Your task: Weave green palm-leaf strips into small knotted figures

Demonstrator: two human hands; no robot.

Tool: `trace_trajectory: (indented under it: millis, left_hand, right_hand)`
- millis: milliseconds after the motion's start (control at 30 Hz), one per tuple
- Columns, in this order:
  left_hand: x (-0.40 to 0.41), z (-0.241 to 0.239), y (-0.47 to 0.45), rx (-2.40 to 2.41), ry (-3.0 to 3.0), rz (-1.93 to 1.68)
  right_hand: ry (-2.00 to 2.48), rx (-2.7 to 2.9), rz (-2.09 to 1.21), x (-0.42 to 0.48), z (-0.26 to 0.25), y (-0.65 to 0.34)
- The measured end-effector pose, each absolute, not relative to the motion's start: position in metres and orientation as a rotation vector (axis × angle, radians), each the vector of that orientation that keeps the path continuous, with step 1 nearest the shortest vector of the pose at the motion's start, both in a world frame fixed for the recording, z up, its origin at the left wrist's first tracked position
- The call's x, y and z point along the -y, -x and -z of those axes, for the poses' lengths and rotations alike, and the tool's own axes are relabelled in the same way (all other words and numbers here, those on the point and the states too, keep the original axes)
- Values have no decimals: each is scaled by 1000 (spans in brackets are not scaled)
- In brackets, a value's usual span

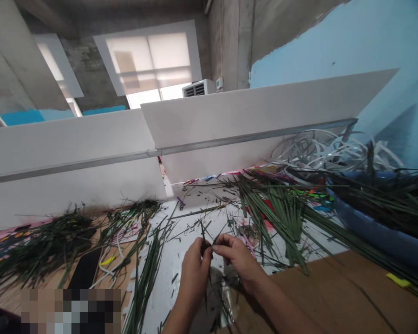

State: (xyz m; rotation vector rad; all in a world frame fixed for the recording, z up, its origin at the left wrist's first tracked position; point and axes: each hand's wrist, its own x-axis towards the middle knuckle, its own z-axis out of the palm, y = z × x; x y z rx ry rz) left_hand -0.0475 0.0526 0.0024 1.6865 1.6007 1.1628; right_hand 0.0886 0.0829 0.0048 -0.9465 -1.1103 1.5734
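My left hand (pixel 195 265) and my right hand (pixel 237 256) meet at the lower middle of the head view, over the white floor. Between their pinched fingertips are thin dark green leaf strips (pixel 202 229). One strip rises above the left thumb, and a thin end hangs below that hand. How the strips cross at the fingertips is too small to make out. Long green leaf strips (pixel 149 273) lie to the left of my hands. A fanned bundle of wider leaves (pixel 282 218) spreads to the right.
A blue tub (pixel 365 220) full of dark leaves stands at right, near coiled white strapping (pixel 323 150). Brown cardboard (pixel 310 294) lies at lower right. A dark phone (pixel 86 268) and white cable (pixel 104 260) lie at left, by leaf scraps (pixel 52 241). White panels (pixel 212 120) stand behind.
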Motion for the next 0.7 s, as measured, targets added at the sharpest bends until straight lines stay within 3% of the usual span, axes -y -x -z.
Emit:
trace_trajectory:
  millis: [333, 700]
  left_hand:
    - [-53, -2, 47, -1601, -1734, -1139]
    - [-52, -2, 44, -1640, -1798, -1034]
  right_hand:
    - [634, 707, -1805, -82, -2, -88]
    - [519, 569, -1681, -93, -15, -106]
